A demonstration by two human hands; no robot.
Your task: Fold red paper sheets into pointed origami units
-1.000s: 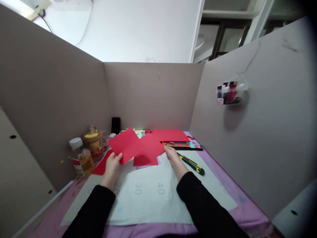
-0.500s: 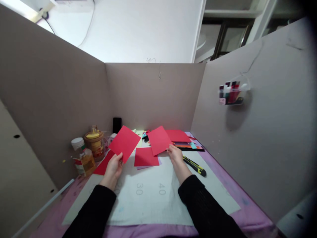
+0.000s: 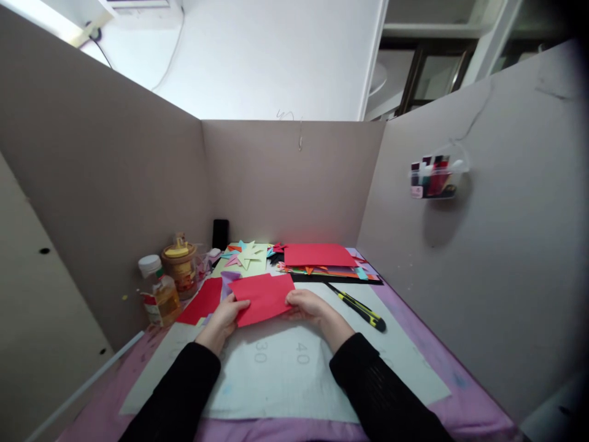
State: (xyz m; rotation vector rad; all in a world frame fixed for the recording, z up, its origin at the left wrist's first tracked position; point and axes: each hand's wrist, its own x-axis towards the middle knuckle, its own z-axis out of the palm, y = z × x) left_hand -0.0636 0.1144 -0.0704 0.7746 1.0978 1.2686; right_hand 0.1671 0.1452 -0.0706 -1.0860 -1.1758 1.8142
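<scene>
Red paper (image 3: 264, 299), apparently more than one overlapping sheet, is held above the white mat (image 3: 285, 393) between my two hands. My left hand (image 3: 224, 319) is closed on its left edge, thumb on top. At the right edge, my right hand (image 3: 310, 307) pinches it with the thumb above and fingers partly hidden beneath. Another red sheet (image 3: 207, 301) lies to the left, with a bit of purple paper (image 3: 229, 281) beside it. A black and yellow cutter knife (image 3: 359, 308) rests right of my right hand.
Folded paper stars (image 3: 248, 255) lie at the back, left of a stack topped with red paper (image 3: 317, 255). A bottle (image 3: 161, 294), a brown cup (image 3: 181, 270) and a dark phone-like object (image 3: 220, 234) stand at the left. Grey panels (image 3: 289, 184) enclose the table.
My hands have come together, lowering the two separate red sheets into one overlapping set. The red sheet that lay in the middle of the mat no longer shows there.
</scene>
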